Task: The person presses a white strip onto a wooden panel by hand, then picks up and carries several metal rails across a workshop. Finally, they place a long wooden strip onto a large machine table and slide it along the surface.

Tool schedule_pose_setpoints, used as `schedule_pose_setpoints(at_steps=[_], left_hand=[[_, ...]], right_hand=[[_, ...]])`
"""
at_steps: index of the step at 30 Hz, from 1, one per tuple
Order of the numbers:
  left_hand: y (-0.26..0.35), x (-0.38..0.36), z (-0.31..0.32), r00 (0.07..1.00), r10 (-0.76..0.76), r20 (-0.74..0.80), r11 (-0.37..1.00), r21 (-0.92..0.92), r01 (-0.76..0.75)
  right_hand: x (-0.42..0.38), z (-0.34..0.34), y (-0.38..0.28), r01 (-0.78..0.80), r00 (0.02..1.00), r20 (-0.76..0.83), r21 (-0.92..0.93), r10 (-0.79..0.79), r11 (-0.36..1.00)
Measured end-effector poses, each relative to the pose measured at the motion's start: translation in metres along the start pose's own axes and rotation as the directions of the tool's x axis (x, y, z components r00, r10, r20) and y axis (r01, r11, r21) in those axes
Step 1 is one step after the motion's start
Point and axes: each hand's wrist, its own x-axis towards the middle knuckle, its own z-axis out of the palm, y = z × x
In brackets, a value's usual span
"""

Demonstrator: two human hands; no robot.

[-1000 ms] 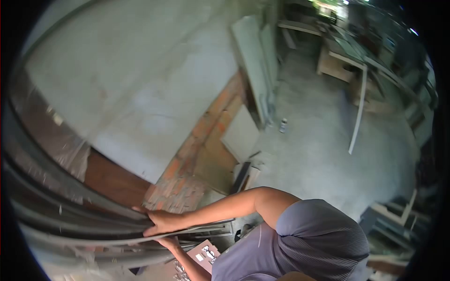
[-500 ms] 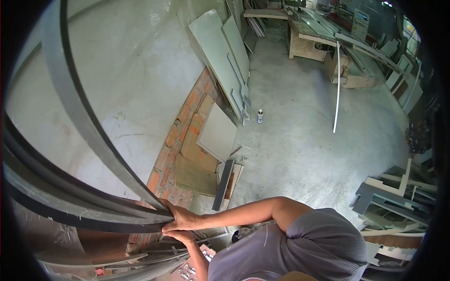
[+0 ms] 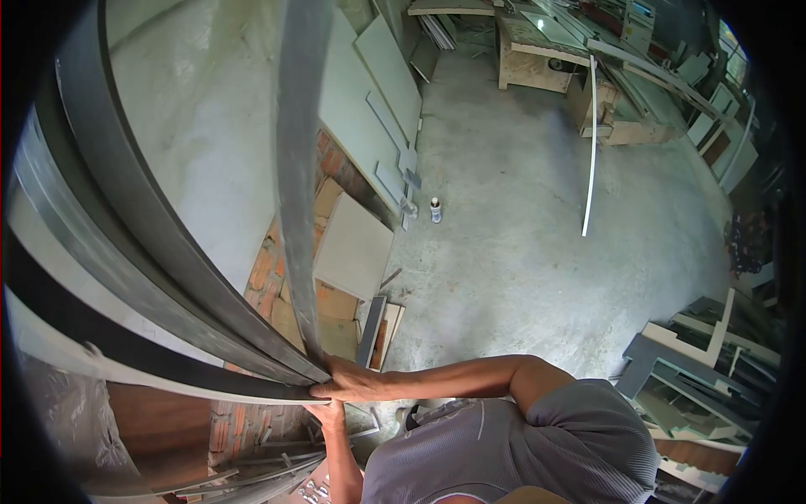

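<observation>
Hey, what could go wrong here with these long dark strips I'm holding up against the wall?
Both hands grip only the low ends: the right hand on top, the left hand beneath. The long dark strips fan apart higher up, so one could swing loose and fall. Fingers might get pinched where the ends bunch together. On the floor, the bottle and leaning boards could be hit if a strip tips over.

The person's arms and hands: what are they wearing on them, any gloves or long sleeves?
No gloves: both hands are bare, the upper hand and the lower hand. The forearms are bare too, with no watch or band visible. A short sleeve of a grey, finely ribbed shirt covers the shoulder and ends above the elbow.
</observation>
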Motion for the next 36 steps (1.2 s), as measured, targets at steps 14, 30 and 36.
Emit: schedule_pose_setpoints(at_steps=[14, 30, 36], left_hand=[[0.195, 0.097, 0.166, 0.993, -0.06, -0.102, 0.976, -0.213, 0.037], [0.166, 0.232, 0.394, 0.966, -0.256, -0.013, 0.93, -0.274, 0.243], [0.18, 0.281, 0.504, 0.969, -0.241, 0.053, 0.914, -0.322, 0.245]], right_hand=[[0.044, -0.187, -0.15, 0.142, 0.96, -0.22, -0.146, -0.172, 0.979], [0.21, -0.389, -0.133, 0.141, 0.989, 0.017, -0.348, -0.144, 0.927], [0.25, -0.47, -0.128, 0.265, 0.951, 0.002, -0.514, -0.308, 0.816]])
